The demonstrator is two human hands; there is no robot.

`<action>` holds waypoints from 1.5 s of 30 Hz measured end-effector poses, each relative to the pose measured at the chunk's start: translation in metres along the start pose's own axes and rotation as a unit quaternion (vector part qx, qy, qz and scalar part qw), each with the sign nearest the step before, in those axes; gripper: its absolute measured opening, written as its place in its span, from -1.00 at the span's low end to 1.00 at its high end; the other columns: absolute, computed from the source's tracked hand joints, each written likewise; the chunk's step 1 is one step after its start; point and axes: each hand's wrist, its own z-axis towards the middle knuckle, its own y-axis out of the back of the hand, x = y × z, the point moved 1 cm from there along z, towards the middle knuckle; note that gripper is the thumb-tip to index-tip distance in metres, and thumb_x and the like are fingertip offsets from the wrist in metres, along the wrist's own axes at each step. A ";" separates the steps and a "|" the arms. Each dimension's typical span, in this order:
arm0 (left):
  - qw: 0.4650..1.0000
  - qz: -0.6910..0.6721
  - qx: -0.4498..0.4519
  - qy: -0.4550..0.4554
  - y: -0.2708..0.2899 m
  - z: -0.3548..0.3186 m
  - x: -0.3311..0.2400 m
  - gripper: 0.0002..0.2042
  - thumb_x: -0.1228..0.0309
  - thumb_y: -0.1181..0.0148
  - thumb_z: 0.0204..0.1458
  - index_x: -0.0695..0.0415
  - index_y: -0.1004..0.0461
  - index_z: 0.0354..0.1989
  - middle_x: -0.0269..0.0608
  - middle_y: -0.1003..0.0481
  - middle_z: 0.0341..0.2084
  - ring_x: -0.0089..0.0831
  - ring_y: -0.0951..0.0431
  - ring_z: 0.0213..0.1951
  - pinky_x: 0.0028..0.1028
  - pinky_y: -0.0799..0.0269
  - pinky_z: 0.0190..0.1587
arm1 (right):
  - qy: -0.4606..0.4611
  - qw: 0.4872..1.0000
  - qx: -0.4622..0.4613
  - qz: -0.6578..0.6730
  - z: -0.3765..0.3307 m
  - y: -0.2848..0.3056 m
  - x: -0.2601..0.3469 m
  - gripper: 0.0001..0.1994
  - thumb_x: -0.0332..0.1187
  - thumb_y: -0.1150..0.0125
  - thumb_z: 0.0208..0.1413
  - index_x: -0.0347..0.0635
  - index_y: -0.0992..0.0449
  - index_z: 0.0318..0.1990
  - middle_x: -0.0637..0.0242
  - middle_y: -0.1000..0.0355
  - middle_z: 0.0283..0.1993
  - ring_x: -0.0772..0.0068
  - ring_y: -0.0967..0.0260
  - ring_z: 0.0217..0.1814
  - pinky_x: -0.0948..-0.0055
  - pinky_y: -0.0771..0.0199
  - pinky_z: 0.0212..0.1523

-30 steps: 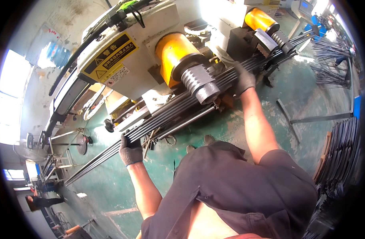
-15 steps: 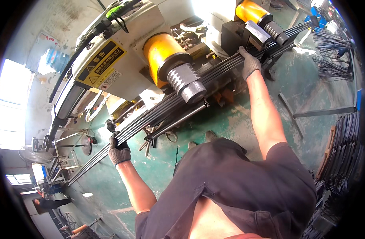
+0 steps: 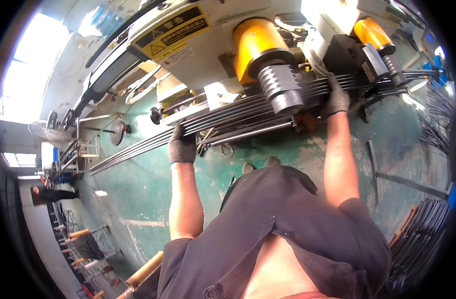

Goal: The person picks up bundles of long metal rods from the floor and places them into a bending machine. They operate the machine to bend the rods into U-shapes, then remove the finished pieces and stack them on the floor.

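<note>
While both hands work along the bundle of long dark rods, the head view shows that bundle running across the front of the machine, from the far left out to the right. Grasping the rods at the machine's left end is the gloved left hand, its thumb over the near edge; its other fingers are mostly hidden. Farther right, the gloved right hand lies against the same rods with a digit stretched across them, but blur leaves me unable to tell whether it is closed around them. Between the hands, a ribbed grey sleeve on a large orange cylinder overlaps the bundle; a smaller orange cylinder stands beyond the right hand. A single bar runs just below the rods, above the green floor.

What could go wrong, I judge, starts with the uneven row: if the two hands pull unequally, single rods could slip lengthwise or cross. The sleeve's ridges might catch a rod, and the right hand's digits could be pinched against the metal near them. The long left-hand overhang could also sag or swing if the left grip loosened.
</note>
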 end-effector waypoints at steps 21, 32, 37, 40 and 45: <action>0.966 -0.164 -0.155 -0.126 0.098 -0.046 -0.092 -0.56 0.10 -0.10 0.39 0.24 -0.42 0.19 0.01 -0.46 0.19 0.06 -0.41 0.29 0.12 -0.30 0.41 | -0.138 0.981 0.131 0.027 0.025 0.016 -0.033 -0.46 0.03 -0.22 0.38 -0.26 -0.52 0.24 0.14 -0.55 0.21 0.12 -0.51 0.23 0.11 -0.44 0.34; 0.941 -0.223 -0.154 -0.204 0.295 0.004 -0.273 -0.59 0.10 -0.12 0.37 0.17 -0.52 0.17 0.01 -0.57 0.12 0.04 -0.52 0.20 0.14 -0.36 0.36 | -0.060 0.998 0.023 -0.003 -0.080 -0.107 0.006 -0.48 -0.07 0.13 0.50 -0.13 -0.32 0.45 0.21 -0.30 0.48 0.22 -0.22 0.50 0.27 -0.05 0.58; 0.931 -0.097 -0.257 -0.239 0.403 0.012 -0.383 -0.59 0.06 -0.09 0.39 0.11 -0.52 0.16 -0.06 -0.58 0.09 -0.03 -0.57 0.12 0.08 -0.48 0.24 | -0.045 0.998 -0.033 -0.030 -0.158 -0.114 -0.019 -0.42 -0.02 0.23 0.51 -0.09 -0.23 0.52 0.26 -0.18 0.57 0.27 -0.10 0.58 0.32 0.07 0.61; 0.910 -0.096 -0.294 -0.275 0.471 0.016 -0.438 -0.66 0.08 -0.09 0.40 0.08 -0.56 0.05 -0.17 -0.63 -0.04 -0.14 -0.67 -0.06 -0.03 -0.63 0.03 | -0.088 0.987 -0.122 -0.056 -0.210 -0.094 -0.073 -0.39 0.01 0.29 0.51 -0.06 -0.17 0.57 0.30 -0.11 0.63 0.29 -0.03 0.63 0.35 0.15 0.64; 0.892 -0.079 -0.362 -0.258 0.509 0.065 -0.490 -0.72 0.16 -0.16 0.37 0.09 -0.56 0.03 -0.18 -0.65 -0.19 -0.20 -0.69 -0.21 -0.07 -0.68 -0.14 | -0.171 0.950 -0.205 -0.160 -0.140 0.123 -0.158 -0.48 0.23 -0.05 0.36 0.05 -0.55 0.15 0.34 -0.55 0.06 0.39 -0.44 0.16 0.35 -0.41 0.19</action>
